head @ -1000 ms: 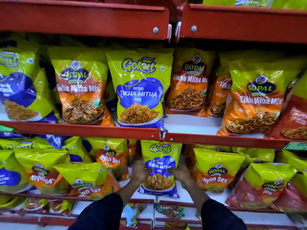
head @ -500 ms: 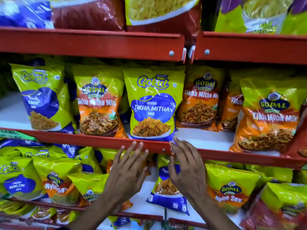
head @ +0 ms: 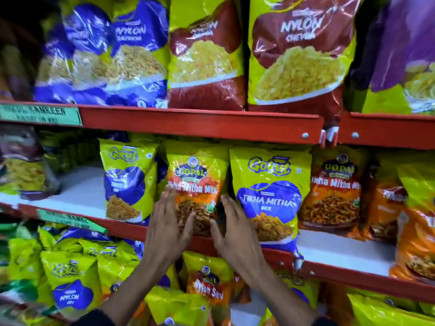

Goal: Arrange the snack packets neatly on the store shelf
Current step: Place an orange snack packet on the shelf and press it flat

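An orange and green Gopal Tikha Mitha Mix packet (head: pixel 196 172) stands upright on the middle red shelf (head: pixel 353 275). My left hand (head: pixel 166 223) lies flat against its lower left side with the fingers spread. My right hand (head: pixel 231 234) is at its lower right edge, fingers apart, between it and a yellow and blue Gokul Tikha Mitha Mix packet (head: pixel 270 184). Neither hand grips anything. Another Gokul packet (head: pixel 127 180) stands to the left with a gap of bare white shelf beyond it.
More Gopal packets (head: pixel 334 191) fill the middle shelf to the right. Large Nylon Chevda bags (head: pixel 299 50) and blue bags (head: pixel 106 50) stand on the upper shelf (head: pixel 188 123). Below, Nylon Sev packets (head: pixel 73 281) lie jumbled and leaning.
Both hands have left the Gokul packet on the lower shelf and risen to the middle shelf, now on either side of the Gopal packet. The view has tilted upward.
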The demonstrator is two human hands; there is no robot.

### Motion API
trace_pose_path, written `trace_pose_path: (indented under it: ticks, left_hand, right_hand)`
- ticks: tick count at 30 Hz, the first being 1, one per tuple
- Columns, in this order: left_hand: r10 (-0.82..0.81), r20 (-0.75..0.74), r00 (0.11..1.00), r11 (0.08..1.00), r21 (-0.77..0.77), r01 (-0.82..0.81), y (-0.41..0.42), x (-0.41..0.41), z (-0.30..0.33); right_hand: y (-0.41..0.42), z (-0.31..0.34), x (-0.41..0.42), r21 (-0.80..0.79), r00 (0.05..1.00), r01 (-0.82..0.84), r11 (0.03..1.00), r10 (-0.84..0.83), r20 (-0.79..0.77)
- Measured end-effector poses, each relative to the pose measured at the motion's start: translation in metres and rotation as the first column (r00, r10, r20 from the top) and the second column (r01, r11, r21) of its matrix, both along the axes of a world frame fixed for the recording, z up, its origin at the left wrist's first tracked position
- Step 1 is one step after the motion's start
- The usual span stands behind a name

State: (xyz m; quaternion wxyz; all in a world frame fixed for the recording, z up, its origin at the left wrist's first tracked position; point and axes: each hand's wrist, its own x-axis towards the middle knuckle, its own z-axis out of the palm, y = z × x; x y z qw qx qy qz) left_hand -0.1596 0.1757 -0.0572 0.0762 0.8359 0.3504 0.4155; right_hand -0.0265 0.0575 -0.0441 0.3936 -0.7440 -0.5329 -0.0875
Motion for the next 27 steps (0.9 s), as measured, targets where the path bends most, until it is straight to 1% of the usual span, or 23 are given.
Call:
trace_pose_path:
  ticks: [1, 2, 4, 6, 7, 9, 11, 14, 16, 18, 22, 25, 27]
  left_hand:
    - [-0.018, 0.040, 0.999, 0.996, -0.087, 0.022, 0.008, 0.000, 0.001]
    - [-0.038, 0.074, 0.997, 0.985, -0.165, 0.049, 0.014, 0.001, 0.004]
    - [-0.055, 0.122, 0.991, 0.942, -0.323, 0.092, 0.027, 0.004, 0.007]
    - [-0.066, 0.166, 0.984, 0.868, -0.476, 0.139, 0.043, 0.006, 0.006]
    - [-0.083, 0.212, 0.974, 0.825, -0.534, 0.186, 0.051, 0.006, 0.005]
    - [-0.110, 0.315, 0.943, 0.765, -0.578, 0.283, 0.060, 0.005, 0.001]
    - [-0.135, 0.411, 0.901, 0.745, -0.557, 0.366, 0.062, 0.003, -0.002]
    - [-0.155, 0.538, 0.829, 0.741, -0.491, 0.458, 0.055, 0.000, -0.005]
    - [-0.137, 0.618, 0.774, 0.737, -0.459, 0.497, 0.046, -0.005, -0.008]
    - [-0.120, 0.681, 0.723, 0.757, -0.409, 0.510, 0.034, -0.014, -0.007]
    - [-0.122, 0.734, 0.669, 0.815, -0.311, 0.489, -0.004, -0.031, 0.004]
    - [-0.149, 0.726, 0.671, 0.843, -0.262, 0.471, -0.036, -0.034, 0.020]
    - [-0.169, 0.711, 0.683, 0.845, -0.252, 0.472, -0.058, -0.027, 0.030]
  right_hand:
    - [0.010, 0.001, -0.001, -0.024, 0.993, 0.001, 1.000, -0.004, -0.114]
    - [0.020, 0.002, -0.001, -0.038, 0.981, 0.003, 0.999, -0.010, -0.194]
    - [0.036, 0.005, 0.000, -0.047, 0.959, 0.000, 0.999, -0.013, -0.284]
    - [0.046, 0.010, 0.001, -0.077, 0.924, -0.025, 0.997, -0.007, -0.383]
    - [0.050, 0.012, 0.001, -0.085, 0.902, -0.042, 0.996, 0.001, -0.431]
    - [0.051, 0.013, 0.003, -0.056, 0.875, -0.051, 0.997, 0.018, -0.485]
    - [0.052, 0.010, 0.002, -0.001, 0.875, -0.021, 1.000, 0.017, -0.484]
    - [0.050, 0.005, -0.003, 0.064, 0.887, 0.017, 0.998, 0.015, -0.461]
    - [0.046, 0.003, -0.007, 0.124, 0.888, 0.001, 0.992, 0.056, -0.456]
    - [0.038, 0.006, -0.013, 0.180, 0.892, -0.041, 0.983, 0.118, -0.437]
    - [0.010, 0.013, -0.028, 0.287, 0.852, -0.113, 0.951, 0.241, -0.464]
    - [-0.023, 0.019, -0.029, 0.327, 0.844, -0.100, 0.940, 0.254, -0.473]
    - [-0.051, 0.025, -0.022, 0.342, 0.831, -0.088, 0.936, 0.258, -0.493]
